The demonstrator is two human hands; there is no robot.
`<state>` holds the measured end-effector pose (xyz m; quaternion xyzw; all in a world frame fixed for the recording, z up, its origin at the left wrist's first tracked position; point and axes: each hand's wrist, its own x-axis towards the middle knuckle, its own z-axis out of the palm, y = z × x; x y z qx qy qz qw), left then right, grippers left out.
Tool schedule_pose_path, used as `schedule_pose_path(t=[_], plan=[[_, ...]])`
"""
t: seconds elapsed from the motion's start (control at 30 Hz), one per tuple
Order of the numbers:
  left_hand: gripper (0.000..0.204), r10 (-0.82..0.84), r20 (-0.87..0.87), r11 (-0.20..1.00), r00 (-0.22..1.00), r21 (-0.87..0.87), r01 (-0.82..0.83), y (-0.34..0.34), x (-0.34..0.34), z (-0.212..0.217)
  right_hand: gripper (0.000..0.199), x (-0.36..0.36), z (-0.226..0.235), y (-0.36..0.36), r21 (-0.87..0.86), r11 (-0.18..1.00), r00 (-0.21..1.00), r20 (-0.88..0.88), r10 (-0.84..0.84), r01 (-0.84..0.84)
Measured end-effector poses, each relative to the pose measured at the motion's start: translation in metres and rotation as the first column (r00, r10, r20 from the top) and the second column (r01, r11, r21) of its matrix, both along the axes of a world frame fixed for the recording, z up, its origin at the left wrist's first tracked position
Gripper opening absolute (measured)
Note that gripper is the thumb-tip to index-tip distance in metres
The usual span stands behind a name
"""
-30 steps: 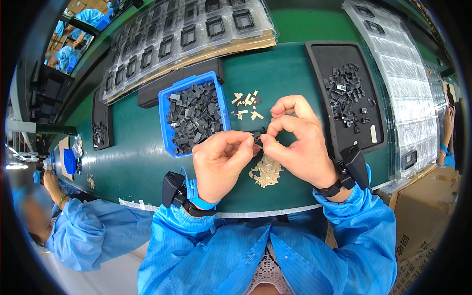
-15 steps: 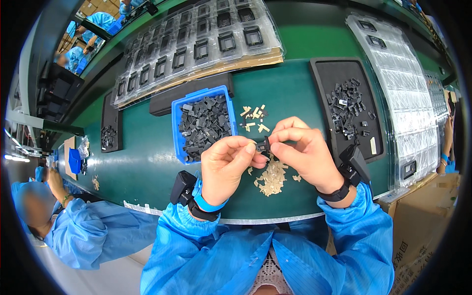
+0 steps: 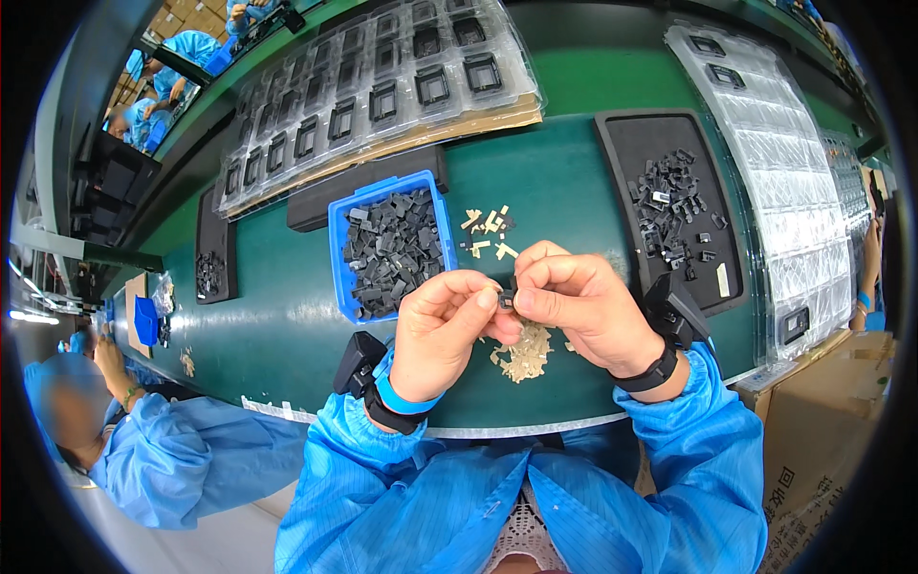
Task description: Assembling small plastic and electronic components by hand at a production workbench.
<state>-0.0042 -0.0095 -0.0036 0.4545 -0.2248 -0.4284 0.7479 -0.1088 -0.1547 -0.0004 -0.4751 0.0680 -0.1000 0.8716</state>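
Note:
Both hands meet over the near part of the green table. Between them is a small black plastic part (image 3: 507,298), mostly covered by fingertips. My left hand (image 3: 445,320) pinches it from the left with thumb and forefinger. From the other side my right hand (image 3: 588,306) grips the same part between thumb and forefinger. Just below the fingers lies a pile of small beige pieces (image 3: 526,358). A blue bin (image 3: 340,273) full of small black parts (image 3: 394,251) stands beyond my left hand. More beige pieces (image 3: 491,222) are scattered beyond the fingers.
At right, a black tray (image 3: 622,158) holds loose black parts (image 3: 666,206). Beside it lies a clear blister tray (image 3: 779,172). Stacked clear trays with black frames (image 3: 382,99) stand at the back left, near a dark foam block (image 3: 311,209). A co-worker in blue (image 3: 182,450) sits at left.
My right hand has drawn slightly left, closer to the left hand. The black part is turned and more covered by the fingers. The whole view has shifted a little.

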Motion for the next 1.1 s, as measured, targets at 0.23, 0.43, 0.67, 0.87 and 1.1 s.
schedule_pose_path(t=[0.23, 0.43, 0.67, 0.87, 1.1], plan=[[0.011, -0.072, -0.156, 0.996, 0.985, -0.059, 0.064, -0.001, -0.001, -0.004, 0.011, -0.001, -0.005, 0.002, -0.212, 0.973, 0.992, 0.103, -0.075, 0.096], [0.011, -0.085, -0.234, 0.995, 0.969, -0.067, 0.071, -0.002, -0.001, -0.005, 0.007, -0.003, 0.000, 0.006, -0.312, 0.934, 0.980, 0.152, -0.131, 0.173], [0.011, -0.057, -0.203, 0.997, 0.978, -0.071, 0.044, -0.004, -0.004, -0.006, 0.004, 0.001, 0.002, 0.013, -0.183, 0.961, 0.973, 0.147, -0.179, 0.205], [0.013, 0.027, -0.207, 0.998, 0.978, -0.044, -0.037, -0.005, -0.011, -0.005, 0.009, 0.004, -0.007, 0.017, -0.508, 0.733, 0.891, 0.227, -0.393, 0.452], [0.014, 0.077, -0.173, 0.996, 0.982, -0.023, -0.082, -0.005, -0.012, -0.007, 0.012, 0.007, -0.002, 0.011, -0.648, 0.616, 0.889, 0.247, -0.387, 0.448]])
